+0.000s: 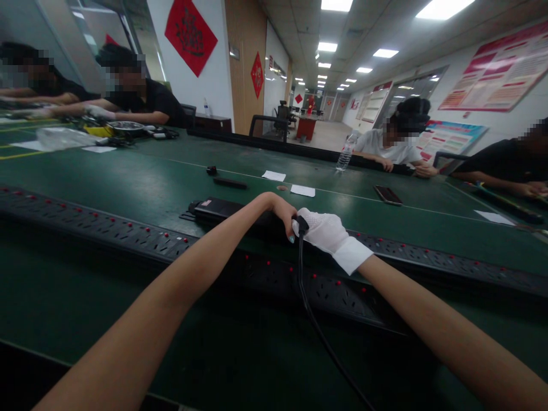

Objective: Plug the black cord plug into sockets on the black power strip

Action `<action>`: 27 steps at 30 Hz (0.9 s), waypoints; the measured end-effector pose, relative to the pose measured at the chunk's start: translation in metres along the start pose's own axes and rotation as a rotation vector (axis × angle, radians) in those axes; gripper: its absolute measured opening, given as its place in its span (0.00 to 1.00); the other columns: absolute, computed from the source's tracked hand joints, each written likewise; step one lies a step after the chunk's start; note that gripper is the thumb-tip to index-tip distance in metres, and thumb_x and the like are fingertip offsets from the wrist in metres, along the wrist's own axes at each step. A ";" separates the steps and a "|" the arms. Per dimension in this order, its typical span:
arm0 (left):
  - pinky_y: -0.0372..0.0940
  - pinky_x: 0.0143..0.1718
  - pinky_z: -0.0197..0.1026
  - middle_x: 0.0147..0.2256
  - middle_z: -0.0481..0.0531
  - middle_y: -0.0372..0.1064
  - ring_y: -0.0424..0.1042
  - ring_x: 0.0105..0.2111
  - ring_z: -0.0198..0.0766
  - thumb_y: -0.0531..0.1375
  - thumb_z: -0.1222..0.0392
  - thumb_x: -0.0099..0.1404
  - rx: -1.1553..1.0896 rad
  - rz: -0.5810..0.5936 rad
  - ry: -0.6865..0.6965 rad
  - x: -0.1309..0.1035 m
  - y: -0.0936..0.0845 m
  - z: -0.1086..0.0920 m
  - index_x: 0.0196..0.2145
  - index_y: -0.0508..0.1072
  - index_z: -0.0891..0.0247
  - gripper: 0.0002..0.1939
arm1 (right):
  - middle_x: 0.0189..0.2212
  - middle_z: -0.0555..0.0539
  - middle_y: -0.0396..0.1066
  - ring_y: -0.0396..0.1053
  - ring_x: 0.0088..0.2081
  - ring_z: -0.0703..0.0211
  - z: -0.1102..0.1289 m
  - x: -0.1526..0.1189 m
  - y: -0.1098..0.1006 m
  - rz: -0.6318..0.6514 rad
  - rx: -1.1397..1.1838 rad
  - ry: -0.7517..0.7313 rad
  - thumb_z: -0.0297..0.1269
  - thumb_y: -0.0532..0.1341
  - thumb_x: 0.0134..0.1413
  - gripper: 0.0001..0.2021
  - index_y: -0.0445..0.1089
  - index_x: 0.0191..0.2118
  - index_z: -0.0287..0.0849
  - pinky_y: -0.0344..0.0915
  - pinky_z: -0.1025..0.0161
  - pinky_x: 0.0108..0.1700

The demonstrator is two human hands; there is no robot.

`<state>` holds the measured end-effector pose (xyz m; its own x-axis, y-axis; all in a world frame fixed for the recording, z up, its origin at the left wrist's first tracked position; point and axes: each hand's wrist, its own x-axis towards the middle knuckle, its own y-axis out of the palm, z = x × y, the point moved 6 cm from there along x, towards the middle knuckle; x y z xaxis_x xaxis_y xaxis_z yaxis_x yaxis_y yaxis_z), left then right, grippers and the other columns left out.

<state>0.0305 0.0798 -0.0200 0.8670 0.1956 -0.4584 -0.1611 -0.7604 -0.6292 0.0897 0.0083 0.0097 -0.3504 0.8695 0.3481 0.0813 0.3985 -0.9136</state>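
My left hand [281, 211], bare, is curled over the right end of a long black box-shaped device [218, 209] with a small label; most of its fingers are hidden. My right hand [323, 228] wears a white glove and is closed around a black plug [302, 223]. From the plug a black cable [314, 319] hangs down toward me. Both hands meet just above a black power strip [317, 291] with red switches; where plug and device meet is hidden.
More power strips [107, 220] run across the green table [141, 171]. Beyond lie a dark bar [230, 183], white papers [302, 190], a phone [387, 194] and a water bottle [345, 152]. Several people sit around the table; cables and a plastic bag [64, 138] lie at left.
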 end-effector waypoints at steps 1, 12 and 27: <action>0.57 0.45 0.44 0.36 0.51 0.71 0.67 0.39 0.44 0.66 0.55 0.36 -0.001 0.000 0.000 0.000 0.000 0.000 0.36 0.74 0.64 0.25 | 0.29 0.46 0.71 0.67 0.28 0.59 0.000 0.000 0.000 0.000 0.002 0.001 0.49 0.42 0.56 0.20 0.64 0.38 0.44 0.48 0.64 0.26; 0.57 0.46 0.42 0.36 0.47 0.71 0.67 0.39 0.42 0.66 0.55 0.36 -0.007 0.004 0.015 0.001 0.001 -0.001 0.36 0.74 0.62 0.25 | 0.29 0.46 0.71 0.67 0.28 0.59 0.000 0.000 -0.001 -0.007 0.008 0.005 0.49 0.43 0.56 0.19 0.65 0.38 0.44 0.47 0.64 0.26; 0.57 0.46 0.42 0.37 0.48 0.71 0.66 0.40 0.42 0.65 0.54 0.37 0.004 0.011 0.011 0.002 0.001 0.000 0.37 0.73 0.61 0.25 | 0.29 0.46 0.71 0.67 0.28 0.59 0.000 -0.001 -0.002 -0.017 0.011 0.002 0.49 0.43 0.56 0.19 0.64 0.38 0.43 0.47 0.65 0.26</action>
<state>0.0316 0.0799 -0.0213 0.8704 0.1803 -0.4582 -0.1723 -0.7602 -0.6264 0.0902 0.0066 0.0111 -0.3502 0.8629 0.3643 0.0647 0.4102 -0.9097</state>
